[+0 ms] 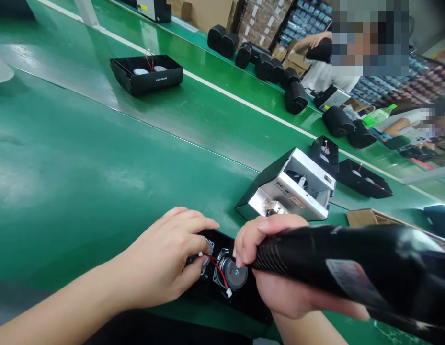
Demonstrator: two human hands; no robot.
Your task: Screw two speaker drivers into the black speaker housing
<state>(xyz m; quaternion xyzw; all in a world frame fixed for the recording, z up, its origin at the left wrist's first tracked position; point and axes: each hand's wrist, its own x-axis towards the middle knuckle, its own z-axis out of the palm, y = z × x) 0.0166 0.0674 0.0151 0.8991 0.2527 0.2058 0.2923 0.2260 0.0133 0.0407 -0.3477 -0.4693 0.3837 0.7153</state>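
My right hand (279, 268) is wrapped round a black electric screwdriver (337, 258) with a ribbed grip; its tip is hidden by my fingers. Below it lies a black speaker housing (244, 302) with round metal speaker drivers (234, 273) in it. Red and black wires (221, 270) ending in a white plug (228, 293) cross the drivers. My left hand (175, 261) reaches over the housing's left end, with thumb and fingers curled together at the second driver (209, 256). Whatever sits between those fingertips is hidden.
Just beyond my hands stands a silver and black screw feeder (287, 187). Another black housing with drivers (146, 74) sits farther left on the green bench (100, 143). More housings (364, 178) and a cardboard box (373, 216) are at right. People (315, 62) sit across, behind black speakers (263, 64).
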